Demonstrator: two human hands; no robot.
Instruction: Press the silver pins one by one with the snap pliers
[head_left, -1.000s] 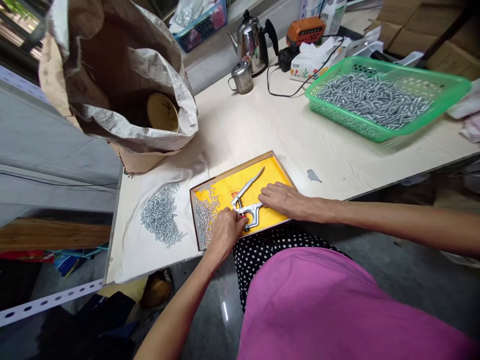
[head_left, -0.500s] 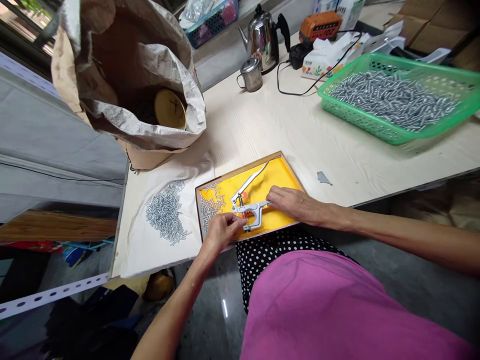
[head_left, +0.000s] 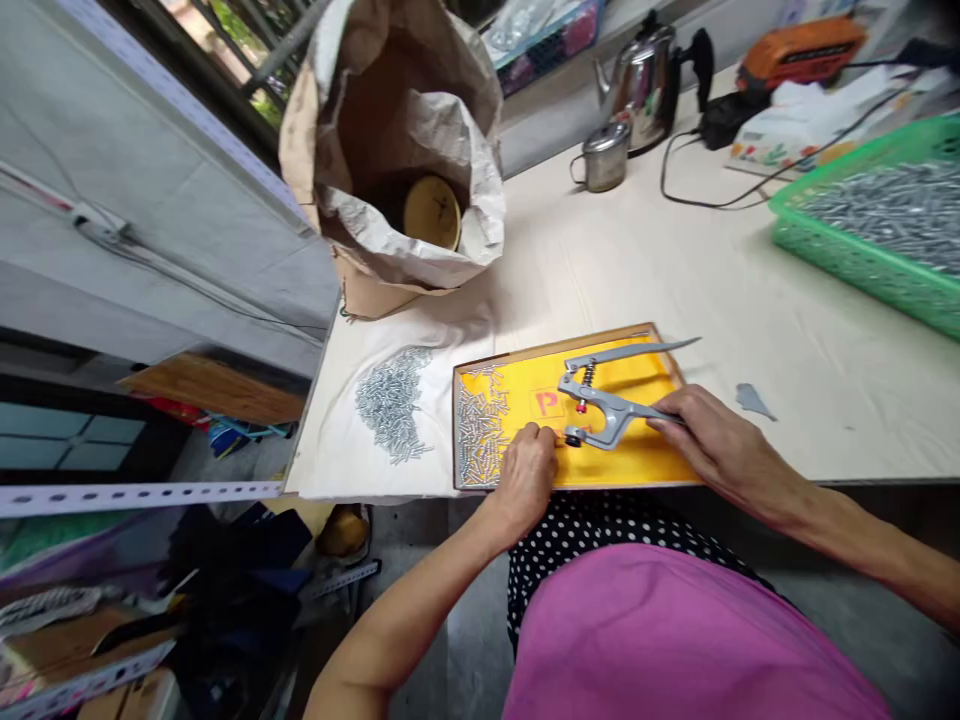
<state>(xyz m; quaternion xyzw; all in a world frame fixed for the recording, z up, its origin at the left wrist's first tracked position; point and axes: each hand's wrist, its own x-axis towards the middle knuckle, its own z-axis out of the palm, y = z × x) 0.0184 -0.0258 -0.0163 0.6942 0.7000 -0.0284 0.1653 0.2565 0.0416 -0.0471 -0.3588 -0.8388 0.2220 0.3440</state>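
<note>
A pair of grey snap-fastener pliers (head_left: 611, 412), with a spring and a small red tip at the jaws, is over a shallow yellow-bottomed box (head_left: 517, 355). My right hand (head_left: 705, 430) is closed around the end of its lower handle, while the upper handle stands spread away. Beside the jaws, my left hand (head_left: 531, 465) has its fingers curled together over the box. Whatever they hold, if anything, is hidden. Small silver metal pins (head_left: 480, 430) are heaped in the box's left end, next to that hand.
More pins (head_left: 394, 405) lie on a white cloth left of the box. Behind stands a big paper sack (head_left: 390, 275) with a round yellowish object inside. A green basket (head_left: 855, 265) of metal pieces, a steel kettle (head_left: 645, 95) and a lidded cup (head_left: 604, 160) occupy the table.
My left hand has drawn back from the plier jaws, its fingers now curled downward. The pliers have shifted right over the box with my right hand. The view has turned left.
</note>
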